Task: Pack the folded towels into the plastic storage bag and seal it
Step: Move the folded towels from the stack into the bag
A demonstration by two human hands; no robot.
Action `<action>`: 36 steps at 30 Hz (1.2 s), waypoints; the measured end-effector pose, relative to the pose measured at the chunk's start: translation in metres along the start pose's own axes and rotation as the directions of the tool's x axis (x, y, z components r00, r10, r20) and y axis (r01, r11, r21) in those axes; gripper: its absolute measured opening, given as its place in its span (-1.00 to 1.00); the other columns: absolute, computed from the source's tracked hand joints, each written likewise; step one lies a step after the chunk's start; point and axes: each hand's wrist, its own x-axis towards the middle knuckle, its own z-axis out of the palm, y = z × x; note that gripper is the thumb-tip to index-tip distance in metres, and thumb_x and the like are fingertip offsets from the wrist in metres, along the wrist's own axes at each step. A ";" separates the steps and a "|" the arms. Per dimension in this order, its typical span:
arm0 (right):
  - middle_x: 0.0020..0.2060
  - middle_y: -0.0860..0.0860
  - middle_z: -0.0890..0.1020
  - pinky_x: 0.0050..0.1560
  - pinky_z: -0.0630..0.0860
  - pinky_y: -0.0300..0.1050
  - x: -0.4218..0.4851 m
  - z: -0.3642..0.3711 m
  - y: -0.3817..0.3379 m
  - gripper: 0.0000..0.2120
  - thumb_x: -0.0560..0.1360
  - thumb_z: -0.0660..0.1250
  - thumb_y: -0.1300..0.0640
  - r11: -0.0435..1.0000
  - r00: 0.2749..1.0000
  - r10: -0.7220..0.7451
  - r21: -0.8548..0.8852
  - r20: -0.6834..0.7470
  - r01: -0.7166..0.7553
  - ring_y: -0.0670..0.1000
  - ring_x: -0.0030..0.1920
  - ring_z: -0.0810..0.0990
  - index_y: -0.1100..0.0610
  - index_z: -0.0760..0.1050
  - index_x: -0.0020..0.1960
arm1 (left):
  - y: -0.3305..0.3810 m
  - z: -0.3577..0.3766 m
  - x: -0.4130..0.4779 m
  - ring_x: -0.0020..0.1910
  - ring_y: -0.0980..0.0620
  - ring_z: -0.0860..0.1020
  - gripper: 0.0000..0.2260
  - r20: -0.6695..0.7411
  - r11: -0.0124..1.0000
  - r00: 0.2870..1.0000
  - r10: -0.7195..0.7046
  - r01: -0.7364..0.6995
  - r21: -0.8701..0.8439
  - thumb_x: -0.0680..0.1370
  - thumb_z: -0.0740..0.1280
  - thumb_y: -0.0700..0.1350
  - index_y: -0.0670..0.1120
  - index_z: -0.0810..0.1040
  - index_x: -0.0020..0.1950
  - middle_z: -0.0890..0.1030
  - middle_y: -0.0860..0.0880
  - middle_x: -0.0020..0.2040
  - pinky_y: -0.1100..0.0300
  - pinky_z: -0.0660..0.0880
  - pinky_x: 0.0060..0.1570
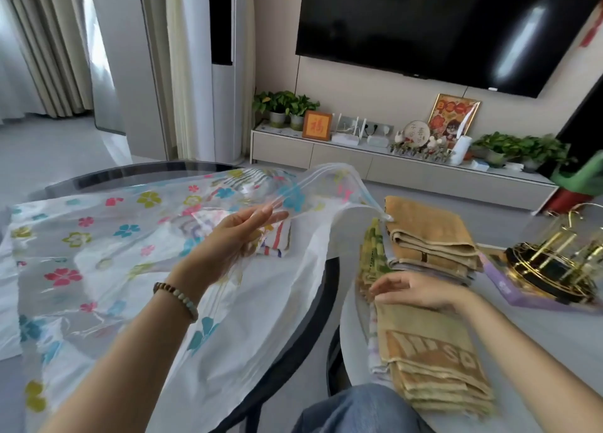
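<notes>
A large clear plastic storage bag (107, 246) printed with coloured flowers lies over a dark round table. My left hand (235, 236) lifts the bag's upper layer at its open zip edge. A striped towel (274, 240) shows through the plastic inside the bag. To the right, on a white round table, folded towels lie in stacks: an orange one (430, 233) at the back, a green-yellow one (372, 253) in the middle, a tan patterned stack (430, 354) in front. My right hand (414, 289) rests on the towels, fingers curled at the green-yellow towel's edge.
A gold wire rack (554, 263) on a purple box sits at the right of the white table (355, 334). My knee in blue jeans (355, 409) is between the two tables. A TV cabinet (375, 165) with plants stands behind.
</notes>
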 end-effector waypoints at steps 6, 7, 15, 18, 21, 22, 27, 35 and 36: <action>0.41 -0.06 0.37 0.40 0.26 -0.15 -0.005 -0.001 0.075 -0.26 0.35 0.41 -0.26 0.915 0.969 0.226 -0.318 -0.100 -0.247 -0.05 0.38 0.35 -0.02 0.30 0.43 | -0.018 0.013 0.006 -0.11 0.18 0.46 -0.78 -0.025 0.999 0.998 -0.049 0.049 -0.015 0.49 0.23 0.15 0.25 0.66 -0.02 0.65 0.30 0.00 0.26 0.34 -0.21; 0.43 -0.05 0.35 0.41 0.26 -0.13 -0.005 -0.001 0.079 -0.24 0.34 0.41 -0.28 0.909 0.963 0.247 -0.319 -0.110 -0.270 -0.03 0.40 0.33 -0.03 0.28 0.43 | -0.020 0.013 0.007 -0.07 0.16 0.48 -0.78 -0.036 0.998 0.998 -0.056 0.055 -0.017 0.49 0.23 0.14 0.23 0.66 -0.02 0.66 0.29 0.00 0.26 0.36 -0.19; 0.02 -0.10 0.59 -0.02 0.45 -0.24 -0.001 -0.005 0.087 -0.56 0.30 0.49 -0.20 0.905 0.960 0.246 -0.323 -0.134 -0.277 -0.05 0.07 0.57 0.01 0.54 0.07 | -0.021 0.010 0.007 -0.05 0.34 0.57 -0.77 -0.043 0.997 0.996 -0.081 0.081 0.005 0.44 0.25 0.18 0.25 0.66 -0.04 0.64 0.33 -0.01 0.27 0.38 -0.12; -0.10 -0.15 0.59 -0.17 0.40 -0.29 -0.006 -0.012 0.083 -0.70 0.35 0.49 -0.11 0.912 0.976 0.201 -0.348 -0.085 -0.218 -0.08 -0.02 0.56 0.02 0.58 -0.01 | -0.019 0.009 0.007 0.02 0.26 0.51 -0.78 -0.054 0.994 0.993 -0.109 0.109 -0.005 0.42 0.25 0.19 0.24 0.67 -0.06 0.60 0.29 0.04 0.29 0.39 -0.14; -0.11 -0.20 0.60 -0.17 0.41 -0.36 -0.014 -0.020 0.070 -0.78 0.35 0.48 -0.12 0.914 0.985 0.164 -0.366 -0.056 -0.173 -0.11 -0.03 0.57 -0.08 0.56 -0.06 | -0.018 0.008 0.006 0.00 0.29 0.48 -0.78 -0.048 0.993 0.992 -0.116 0.115 -0.019 0.44 0.25 0.18 0.24 0.67 -0.07 0.61 0.33 0.00 0.30 0.37 -0.14; -0.13 -0.23 0.60 -0.21 0.40 -0.42 -0.018 -0.023 0.063 -0.81 0.35 0.48 -0.14 0.916 0.987 0.153 -0.368 -0.048 -0.160 -0.15 -0.07 0.58 -0.13 0.53 -0.12 | -0.018 0.007 0.005 0.00 0.29 0.48 -0.78 -0.048 0.993 0.992 -0.114 0.113 -0.022 0.44 0.25 0.17 0.25 0.67 -0.07 0.61 0.33 0.00 0.29 0.37 -0.12; -0.24 -0.17 0.68 -0.25 0.43 -0.42 -0.033 -0.039 0.017 -0.63 0.22 0.47 -0.30 0.959 0.993 0.058 -0.272 -0.101 -0.084 -0.19 -0.21 0.62 -0.05 0.60 -0.16 | -0.014 0.001 0.003 0.07 0.34 0.42 -0.79 -0.026 0.995 0.995 -0.094 0.094 -0.025 0.44 0.24 0.18 0.29 0.65 -0.06 0.63 0.36 0.01 0.22 0.30 0.11; -0.02 0.01 0.73 -0.03 0.62 -0.17 -0.022 -0.009 -0.085 -0.60 0.25 0.49 -0.19 0.956 0.985 -0.135 0.249 -0.104 0.157 0.00 -0.01 0.70 -0.03 0.65 0.01 | 0.006 -0.028 -0.009 0.19 -0.12 0.49 -0.77 -0.074 0.999 0.996 -0.040 0.037 -0.030 0.48 0.23 0.15 0.21 0.66 -0.01 0.63 0.26 0.12 -0.05 0.23 0.36; -0.01 0.05 0.72 0.01 0.62 -0.12 -0.011 0.002 -0.099 -0.57 0.26 0.49 -0.17 0.945 0.987 -0.135 0.288 -0.085 0.154 0.04 0.00 0.70 0.03 0.63 0.04 | 0.009 -0.032 -0.011 -0.04 0.00 0.63 -0.77 -0.080 0.999 0.997 -0.023 0.020 -0.041 0.48 0.24 0.15 0.18 0.66 0.00 0.62 0.23 0.14 0.12 0.42 0.18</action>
